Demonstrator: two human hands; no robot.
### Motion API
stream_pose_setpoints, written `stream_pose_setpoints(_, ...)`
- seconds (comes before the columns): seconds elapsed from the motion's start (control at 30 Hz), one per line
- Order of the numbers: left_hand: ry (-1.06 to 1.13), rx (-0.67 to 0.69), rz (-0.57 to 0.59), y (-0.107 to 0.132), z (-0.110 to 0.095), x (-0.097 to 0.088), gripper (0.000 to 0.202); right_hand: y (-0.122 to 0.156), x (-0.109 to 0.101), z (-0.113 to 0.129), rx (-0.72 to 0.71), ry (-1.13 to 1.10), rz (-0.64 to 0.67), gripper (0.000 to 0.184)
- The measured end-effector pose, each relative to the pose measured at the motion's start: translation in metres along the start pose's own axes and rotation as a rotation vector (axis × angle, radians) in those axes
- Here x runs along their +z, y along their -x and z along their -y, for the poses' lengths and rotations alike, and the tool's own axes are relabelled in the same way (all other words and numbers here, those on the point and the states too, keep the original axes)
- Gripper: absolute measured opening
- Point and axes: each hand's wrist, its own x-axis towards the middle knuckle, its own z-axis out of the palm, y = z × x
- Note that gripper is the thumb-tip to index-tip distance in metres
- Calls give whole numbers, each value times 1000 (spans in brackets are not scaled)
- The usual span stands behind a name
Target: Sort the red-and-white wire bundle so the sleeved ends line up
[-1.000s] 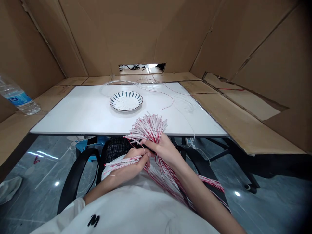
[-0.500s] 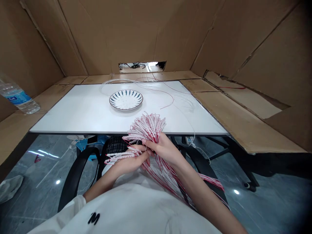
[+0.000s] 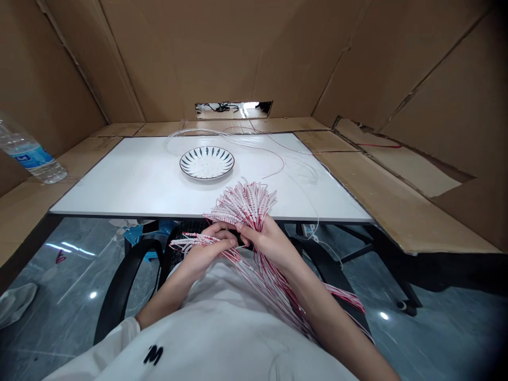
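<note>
Being gripped in two bare hands, a bundle of red-and-white strands (image 3: 244,203) is held at the near edge of a white table (image 3: 119,198). At far left, a plastic water bottle (image 3: 32,156) is laid on cardboard. A thin sheaf of strands (image 3: 192,241) is pinched in the left hand (image 3: 208,248), its tips pointing left. A blue-patterned plate (image 3: 207,162) is set on the table's far half, with fine clear wires (image 3: 254,142) looped behind it. The main bundle is clenched in the right hand (image 3: 270,244), its fanned tips raised toward the table and its long tails trailing down across a white shirt (image 3: 222,338).
</note>
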Motion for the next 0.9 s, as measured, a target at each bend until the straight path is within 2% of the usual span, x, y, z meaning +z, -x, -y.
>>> stream_pose_setpoints(0.13, -110, -75, -18, 2, -3, -3, 24, 0, 0, 1, -67, 16, -47, 21)
stream_pose_setpoints(0.27, -223, -97, 22, 1, -6, -4, 37, 0, 0, 3, -85, 22, -37, 17)
stream_pose_setpoints(0.37, -135, -120, 44, 1, -6, -3, 38, 0, 3, 4, -60, 8, 21, 16)
stream_pose_setpoints(0.57, 79, -173, 3, 3, -6, 0, 31, 2, 5, 7, -72, -24, 78, 8)
stream_pose_setpoints(0.67, 95, -179, 5, 3, -6, 1, 25, 3, 6, 9, -71, -10, 102, 9)
stream_pose_setpoints(0.8, 75, -162, -39, 4, -5, 2, 20, 4, 8, 11, -82, 26, 105, 21)
stream_pose_setpoints(0.9, 74, -181, -54, 4, -4, 0, 22, 4, 6, 12, -79, 45, 140, 20)
